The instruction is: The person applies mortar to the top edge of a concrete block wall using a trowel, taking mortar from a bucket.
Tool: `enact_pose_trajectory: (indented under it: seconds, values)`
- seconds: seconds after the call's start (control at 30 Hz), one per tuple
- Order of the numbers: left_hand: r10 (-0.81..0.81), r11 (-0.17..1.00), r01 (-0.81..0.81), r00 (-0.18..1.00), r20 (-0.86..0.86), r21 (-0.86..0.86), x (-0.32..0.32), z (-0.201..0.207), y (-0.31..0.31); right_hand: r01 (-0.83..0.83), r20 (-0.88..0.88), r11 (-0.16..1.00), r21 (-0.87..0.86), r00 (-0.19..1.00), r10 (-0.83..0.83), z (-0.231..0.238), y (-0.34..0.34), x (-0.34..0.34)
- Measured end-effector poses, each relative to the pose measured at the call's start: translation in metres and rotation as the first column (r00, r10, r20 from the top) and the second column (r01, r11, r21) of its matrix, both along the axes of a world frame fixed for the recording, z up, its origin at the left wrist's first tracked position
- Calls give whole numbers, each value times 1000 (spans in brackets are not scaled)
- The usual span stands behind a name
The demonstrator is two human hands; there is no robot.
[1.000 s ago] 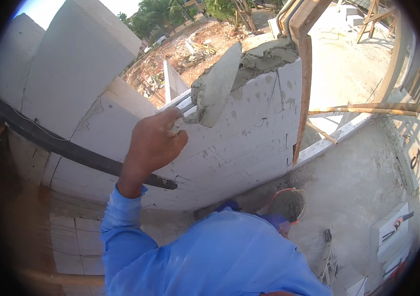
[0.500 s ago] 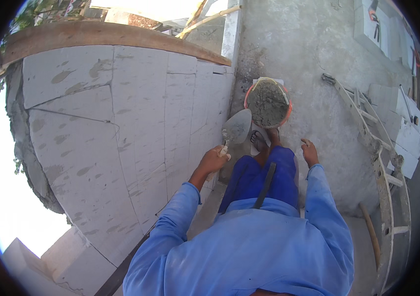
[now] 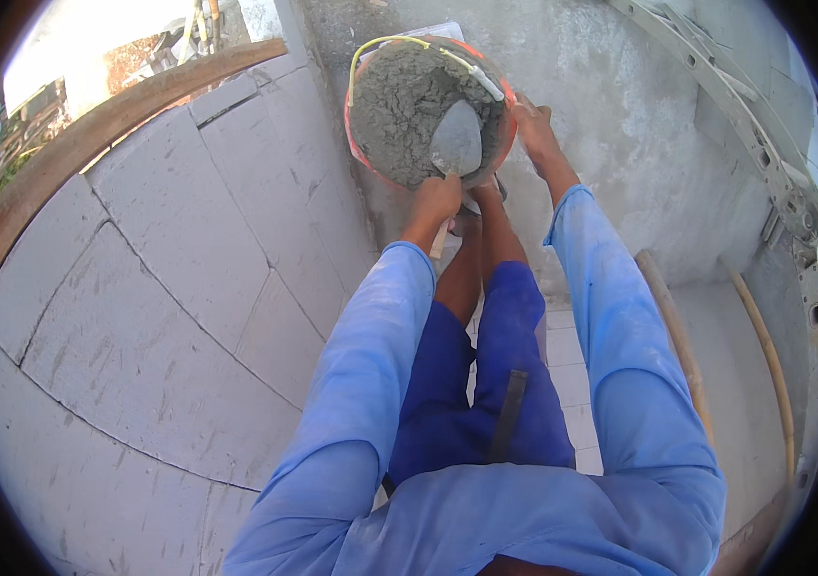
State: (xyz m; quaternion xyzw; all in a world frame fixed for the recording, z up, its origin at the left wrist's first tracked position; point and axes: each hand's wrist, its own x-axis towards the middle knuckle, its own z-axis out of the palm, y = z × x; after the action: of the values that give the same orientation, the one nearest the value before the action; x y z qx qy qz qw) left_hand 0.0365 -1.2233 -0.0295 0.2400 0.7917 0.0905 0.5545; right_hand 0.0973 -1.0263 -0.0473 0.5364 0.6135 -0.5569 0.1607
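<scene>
An orange-rimmed bucket (image 3: 354,147) full of wet grey mortar (image 3: 392,113) stands ahead of my feet, its pale yellow handle (image 3: 392,39) tipped to the far side. My left hand (image 3: 436,204) is closed round the wooden grip of a trowel (image 3: 458,141). The trowel's rounded metal blade lies on the mortar near the bucket's right side. At the right rim, my right hand (image 3: 538,134) grips the bucket's edge; some of its fingers are hidden.
A pale block wall (image 3: 140,317) rises close on my left, with a wooden plank (image 3: 92,139) along its edge. To the right are a metal ladder (image 3: 759,139) and two wooden poles, one nearer (image 3: 675,336) and one farther (image 3: 765,350).
I have bent toward the bucket, which looks larger now. The trowel has gone from beside the wall onto the mortar. My right hand has moved from free air to the bucket's rim.
</scene>
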Motion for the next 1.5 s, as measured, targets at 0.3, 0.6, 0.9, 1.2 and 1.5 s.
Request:
enact_pose_trajectory:
  seconds: [0.3,0.6,0.9,1.2,1.5]
  values:
    - [-32,877,-64,981,-192,-477,-25,114,-84,-73,-110,997,-28,992,69,-14,8,14]
    - [173,980,-183,978,-119,-77,-15,3,-19,-124,-197,992,-30,974,116,-8,5,2]
    - [489,871,-491,865,-112,7,23,36,-26,-89,-222,986,-144,973,55,-22,17,14]
    - [387,918,-381,806,-448,108,37,29,-35,-104,-281,990,-99,957,72,-17,10,16]
    - [404,915,-403,909,100,-30,42,5,-18,-84,-257,988,-131,965,48,-10,12,8]
